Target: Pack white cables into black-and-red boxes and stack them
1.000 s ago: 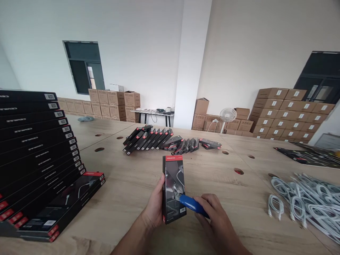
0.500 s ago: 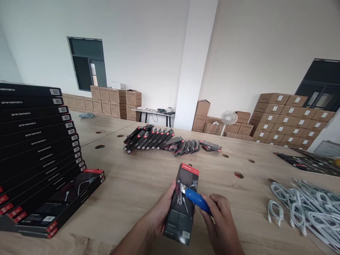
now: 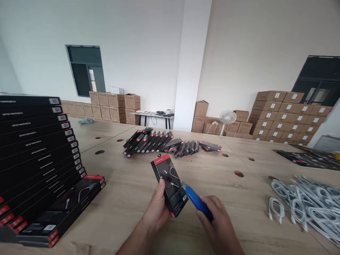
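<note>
Tilted to the left above the table, a black box with a red top band (image 3: 170, 184) is gripped by my left hand (image 3: 157, 209), the thumb lying on its printed face. My right hand (image 3: 216, 219) is closed around a blue utility knife (image 3: 198, 202). The knife's metal tip is at the box's right edge; whether it touches cannot be told. At the left rises a tall stack of similar black boxes (image 3: 37, 148), with its printed lowest boxes jutting out to the right.
Several black boxes (image 3: 148, 141) lie in a leaning row across the table (image 3: 127, 191). Coiled white cables (image 3: 313, 209) are at the right, below flat dark printed sheets (image 3: 305, 159). Round holes pierce the tabletop. Cartons (image 3: 281, 113) and a white fan (image 3: 227, 117) stand behind.
The box has turned in my left hand, its top now leaning left and its side edge showing. The knife has moved from over the box's face to its right edge.
</note>
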`<state>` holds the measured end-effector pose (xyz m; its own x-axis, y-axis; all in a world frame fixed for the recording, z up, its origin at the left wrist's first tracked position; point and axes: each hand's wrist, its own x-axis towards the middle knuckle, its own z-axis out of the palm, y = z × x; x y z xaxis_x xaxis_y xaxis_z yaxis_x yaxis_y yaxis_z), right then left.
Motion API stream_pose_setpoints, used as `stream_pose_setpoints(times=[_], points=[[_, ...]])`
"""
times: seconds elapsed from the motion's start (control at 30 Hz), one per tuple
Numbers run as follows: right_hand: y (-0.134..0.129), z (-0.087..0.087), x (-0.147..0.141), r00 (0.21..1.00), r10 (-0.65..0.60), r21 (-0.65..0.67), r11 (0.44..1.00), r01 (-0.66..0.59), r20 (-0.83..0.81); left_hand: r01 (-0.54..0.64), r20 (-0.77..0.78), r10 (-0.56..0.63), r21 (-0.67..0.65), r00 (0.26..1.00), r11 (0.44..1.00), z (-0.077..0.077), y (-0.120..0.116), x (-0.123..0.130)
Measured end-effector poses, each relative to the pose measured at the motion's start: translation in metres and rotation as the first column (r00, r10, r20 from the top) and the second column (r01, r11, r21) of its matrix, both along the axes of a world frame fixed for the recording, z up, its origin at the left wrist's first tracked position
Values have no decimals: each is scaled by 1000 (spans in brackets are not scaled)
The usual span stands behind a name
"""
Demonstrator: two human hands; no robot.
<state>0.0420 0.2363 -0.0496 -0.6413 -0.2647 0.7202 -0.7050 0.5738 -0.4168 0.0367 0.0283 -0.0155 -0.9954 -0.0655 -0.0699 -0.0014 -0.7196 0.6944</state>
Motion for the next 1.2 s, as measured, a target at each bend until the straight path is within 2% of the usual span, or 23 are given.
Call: stream_pose_setpoints(times=[0.13, 0.33, 0.47, 0.7, 0.77, 0.87, 0.93, 1.1, 1.2], points=[[-10, -2, 8, 970, 148, -41, 989, -142, 194, -32, -228, 6, -112, 974, 993, 1, 2, 0], [-18, -1, 13, 950, 143, -32, 990, -140, 276, -40, -298, -7, -154, 955, 987, 7, -1, 0], [-21, 3, 13, 953, 97, -62, 995, -83, 287, -42, -312, -20, -192, 950, 980, 6, 4, 3], [-35, 0, 12, 916, 61, -163, 987, 5, 396, -44, -238, -18, -255, 971, 966, 7, 10, 6], [-34, 4, 4, 892, -2, -169, 982, 87, 453, -43, -218, -26, -307, 976, 951, 2, 11, 6], [-18, 13, -14, 826, -185, -111, 952, 284, 532, -63, -209, -16, -363, 978, 930, -5, 12, 5], [-2, 17, -22, 784, -274, -34, 936, 352, 557, -85, -187, 22, -339, 982, 937, -6, 12, 5], [22, 19, -20, 724, -402, 209, 915, 346, 561, 18, -21, -24, -218, 999, 976, 6, 7, 4], [24, 18, -14, 713, -445, 305, 895, 327, 542, -34, 98, 48, -138, 994, 990, 11, 4, 2]])
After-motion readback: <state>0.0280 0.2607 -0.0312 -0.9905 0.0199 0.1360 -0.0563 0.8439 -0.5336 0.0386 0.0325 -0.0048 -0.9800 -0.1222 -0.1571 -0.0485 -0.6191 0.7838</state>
